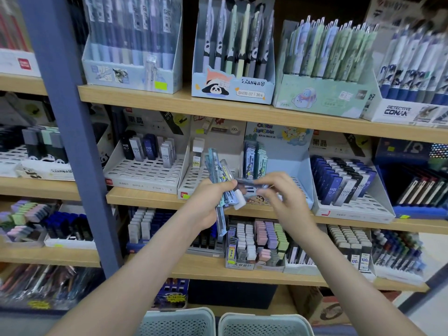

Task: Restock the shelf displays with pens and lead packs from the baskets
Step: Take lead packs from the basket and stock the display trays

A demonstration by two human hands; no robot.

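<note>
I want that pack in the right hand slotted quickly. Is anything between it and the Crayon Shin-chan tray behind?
Nothing visible. The right hand holds one lead pack directly before the Crayon Shin-chan tray, whose front slots look open.

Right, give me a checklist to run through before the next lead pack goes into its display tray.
1. Left hand has a firm hold on the bundle of lead packs: ok, fingers wrapped around it.
2. Right hand has one pack separated: ok, pinched at the fingertips, though blurred.
3. Matching display picked out: cannot tell; the pack's print is too blurred to compare with the cartoon display.
4. Free slots in that display: ok, only a few packs stand at its left.
5. Path to the shelf clear: ok, nothing between the hands and the trays.
6. Baskets still hold stock: cannot tell, only their rims show.
</note>
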